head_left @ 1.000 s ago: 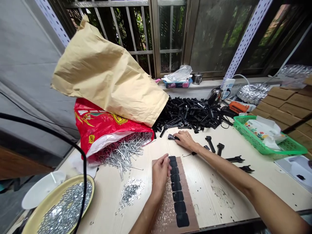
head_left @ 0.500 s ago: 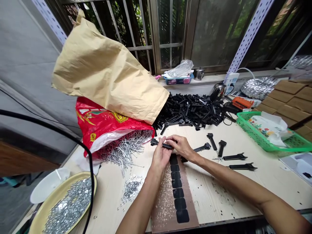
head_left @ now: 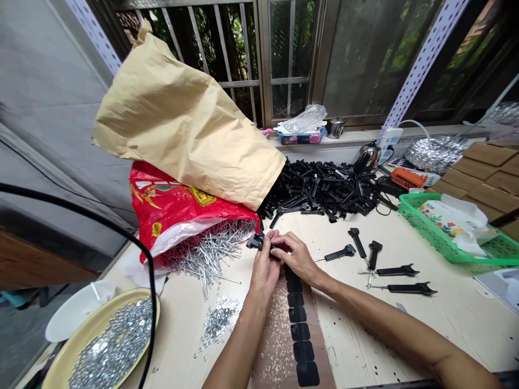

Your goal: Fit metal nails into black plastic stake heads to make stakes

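Observation:
My left hand (head_left: 264, 270) is closed around a black plastic part (head_left: 254, 241), whose wider head sticks out past the fingertips on the left. My right hand (head_left: 299, 258) meets it from the other side, its bent fingers pinched at the part's near end. Much of the part's shaft is covered by fingers. Both hands hover over the far end of a brown board (head_left: 273, 346) bearing a row of black rounded squares (head_left: 300, 332). To the right lie several similar black parts (head_left: 410, 288), with thin metal rods protruding from some.
A heap of black parts (head_left: 324, 186) lies at the back. Left of the hands, a red bag (head_left: 178, 197) spills long metal pins (head_left: 211, 254) beside small washers (head_left: 221, 319). A yellow bowl (head_left: 52, 373) holds more metal pieces. A green basket (head_left: 421, 219) stands right.
The black part has tilted and its head has turned, while more of its shaft is covered by my fingers. The right hand has moved closer to the left. The view has shifted slightly.

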A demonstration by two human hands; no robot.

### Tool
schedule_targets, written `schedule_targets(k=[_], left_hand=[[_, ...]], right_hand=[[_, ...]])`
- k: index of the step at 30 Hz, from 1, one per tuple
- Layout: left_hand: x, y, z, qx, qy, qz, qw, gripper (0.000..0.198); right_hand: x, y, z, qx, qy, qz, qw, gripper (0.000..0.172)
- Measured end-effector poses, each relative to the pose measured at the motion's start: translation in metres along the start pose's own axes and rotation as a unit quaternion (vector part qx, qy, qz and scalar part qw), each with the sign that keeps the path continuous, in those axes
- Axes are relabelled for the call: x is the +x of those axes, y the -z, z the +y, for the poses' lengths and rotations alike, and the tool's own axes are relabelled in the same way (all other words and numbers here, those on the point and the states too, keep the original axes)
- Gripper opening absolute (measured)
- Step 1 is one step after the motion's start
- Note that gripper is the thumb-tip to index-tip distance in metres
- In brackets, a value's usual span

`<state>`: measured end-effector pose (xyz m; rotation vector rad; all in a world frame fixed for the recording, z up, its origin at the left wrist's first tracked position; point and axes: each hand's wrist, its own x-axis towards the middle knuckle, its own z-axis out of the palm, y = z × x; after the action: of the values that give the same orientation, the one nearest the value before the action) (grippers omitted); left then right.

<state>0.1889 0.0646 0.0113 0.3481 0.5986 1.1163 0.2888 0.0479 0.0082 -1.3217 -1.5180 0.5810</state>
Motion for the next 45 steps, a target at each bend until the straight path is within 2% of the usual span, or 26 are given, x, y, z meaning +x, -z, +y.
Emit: schedule_targets(k=[2,3,6,9,11,13,16,18,20,22,24,27,31,33,37,45], left_hand=[[0.002,0.015,0.007,0.03,-0.01,0.008,0.999,0.035],[0.001,0.021,0.009,0.045,-0.012,0.016,0.999,0.039],[-0.004,0.03,0.007,0.085,-0.025,0.041,0.995,0.047],[-0.005,0.033,0.003,0.125,-0.058,0.062,0.989,0.05],[-0.003,0.034,0.005,0.142,-0.064,0.075,0.985,0.049],[0.0,0.036,0.009,0.139,-0.058,0.085,0.985,0.047],[0.003,0.036,0.014,0.104,-0.045,0.096,0.989,0.049],[0.003,0.035,0.015,0.08,-0.027,0.096,0.992,0.052],[0.003,0.035,0.016,0.066,-0.011,0.075,0.995,0.051],[0.004,0.036,0.017,0.061,-0.005,0.061,0.996,0.049],[0.005,0.039,0.02,0.057,-0.003,0.077,0.995,0.049],[0.007,0.045,0.028,0.046,0.014,0.105,0.993,0.05],[0.008,0.048,0.033,0.033,0.022,0.112,0.993,0.045],[0.008,0.048,0.032,0.03,0.017,0.116,0.993,0.044],[0.008,0.05,0.03,0.028,0.021,0.123,0.992,0.044],[0.006,0.049,0.033,0.028,0.017,0.124,0.992,0.044]], right_hand=[[0.009,-0.001,0.013,-0.018,-0.049,-0.064,0.997,0.035],[0.019,-0.001,0.021,-0.048,-0.087,-0.071,0.992,0.039],[0.059,-0.006,0.04,-0.156,-0.184,-0.021,0.97,0.033],[0.092,-0.017,0.054,-0.189,-0.225,0.02,0.956,0.029],[0.102,-0.02,0.059,-0.194,-0.247,0.033,0.949,0.032],[0.1,-0.018,0.06,-0.185,-0.259,0.04,0.947,0.033],[0.073,-0.013,0.054,-0.157,-0.248,0.036,0.955,0.035],[0.045,-0.012,0.046,-0.093,-0.208,0.003,0.974,0.034],[0.023,-0.014,0.04,0.016,-0.16,-0.087,0.983,0.032],[0.018,-0.017,0.038,0.087,-0.128,-0.173,0.973,0.033],[0.033,-0.018,0.04,0.015,-0.101,-0.171,0.98,0.034],[0.077,-0.024,0.048,-0.181,-0.07,-0.084,0.977,0.03],[0.119,-0.042,0.058,-0.275,-0.103,-0.077,0.953,0.055],[0.124,-0.053,0.059,-0.309,-0.121,-0.081,0.94,0.053],[0.126,-0.064,0.057,-0.35,-0.132,-0.107,0.921,0.036],[0.145,-0.049,0.066,-0.366,-0.14,-0.164,0.905,0.031]])
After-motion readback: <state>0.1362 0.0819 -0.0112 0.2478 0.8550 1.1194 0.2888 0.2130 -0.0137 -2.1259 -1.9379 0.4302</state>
